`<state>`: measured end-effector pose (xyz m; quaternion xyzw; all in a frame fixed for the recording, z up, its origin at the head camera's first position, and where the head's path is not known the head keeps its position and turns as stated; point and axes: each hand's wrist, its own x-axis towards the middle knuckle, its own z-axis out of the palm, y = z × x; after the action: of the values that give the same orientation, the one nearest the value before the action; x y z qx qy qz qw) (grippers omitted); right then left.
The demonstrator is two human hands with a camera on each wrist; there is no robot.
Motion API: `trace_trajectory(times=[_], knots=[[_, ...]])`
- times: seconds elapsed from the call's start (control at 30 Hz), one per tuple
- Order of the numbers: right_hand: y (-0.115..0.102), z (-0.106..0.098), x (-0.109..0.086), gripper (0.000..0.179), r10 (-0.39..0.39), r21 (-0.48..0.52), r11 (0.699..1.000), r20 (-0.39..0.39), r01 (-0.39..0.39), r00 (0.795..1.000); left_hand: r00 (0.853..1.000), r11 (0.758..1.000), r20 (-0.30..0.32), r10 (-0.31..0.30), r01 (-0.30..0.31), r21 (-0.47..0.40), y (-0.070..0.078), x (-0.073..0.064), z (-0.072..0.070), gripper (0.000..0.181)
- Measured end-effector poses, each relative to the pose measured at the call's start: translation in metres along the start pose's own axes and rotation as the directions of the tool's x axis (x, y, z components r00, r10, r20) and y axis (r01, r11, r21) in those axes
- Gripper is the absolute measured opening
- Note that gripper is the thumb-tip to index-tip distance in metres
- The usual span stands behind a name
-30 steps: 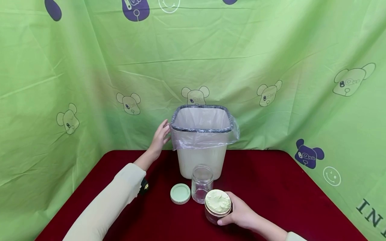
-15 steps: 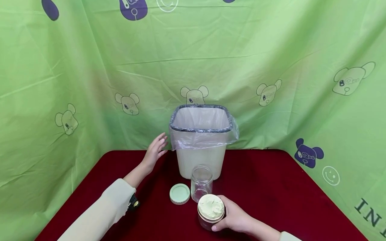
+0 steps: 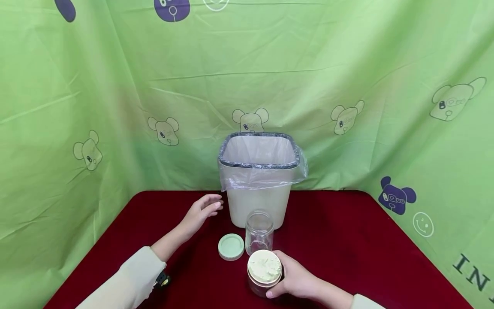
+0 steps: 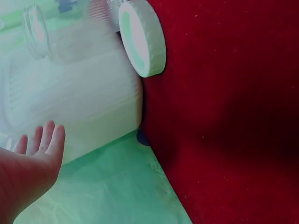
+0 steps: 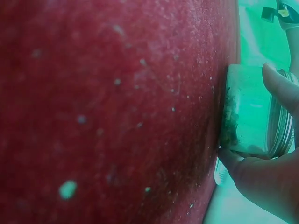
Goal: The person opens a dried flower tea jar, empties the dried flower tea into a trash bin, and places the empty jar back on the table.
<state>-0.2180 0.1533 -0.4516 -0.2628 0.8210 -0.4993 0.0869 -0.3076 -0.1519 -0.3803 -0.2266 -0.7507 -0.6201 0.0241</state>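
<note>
My right hand (image 3: 295,277) grips a glass jar (image 3: 259,286) with a pale, lumpy-textured top, thumb and fingers on opposite sides. In the right wrist view this jar (image 5: 250,107) has dark bits near its base, which is at the red cloth. Behind it, an uncapped clear glass jar (image 3: 259,229) stands upright, partly overlapped. A pale green lid (image 3: 231,246) lies on the cloth just left of the clear jar. My left hand (image 3: 198,214) hovers left of the bin, fingers loosely bent and holding nothing; the left wrist view shows its fingers (image 4: 57,140) spread against the bin's side.
A cream bin (image 3: 254,204) with a clear plastic liner folded over its dark rim stands at the back middle, right behind the clear jar. The red tablecloth (image 3: 335,240) ends at green printed curtains (image 3: 185,86) on the back and both sides.
My left hand has come down from beside the bin's rim, to table height at its lower left. My right hand has shifted left and slightly nearer with the held jar.
</note>
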Motion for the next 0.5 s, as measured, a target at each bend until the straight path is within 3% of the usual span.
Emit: trace_trajectory(times=[0.13,0.27,0.5], knots=[[0.0,0.003,0.002,0.083,-0.012,-0.005,1.0,0.018,0.012,1.0,0.997,0.999,0.076,0.021,-0.024,0.043,-0.002,-0.008,0.005,0.036],[0.0,0.005,0.004,0.083,-0.003,-0.015,1.0,0.018,0.003,1.0,0.984,0.995,0.174,0.035,-0.05,0.084,0.0,-0.017,0.014,0.037],[0.001,0.008,0.008,0.081,-0.006,-0.01,1.0,0.025,0.006,1.0,0.938,0.978,0.347,0.019,-0.089,0.186,-0.001,-0.03,0.029,0.037]])
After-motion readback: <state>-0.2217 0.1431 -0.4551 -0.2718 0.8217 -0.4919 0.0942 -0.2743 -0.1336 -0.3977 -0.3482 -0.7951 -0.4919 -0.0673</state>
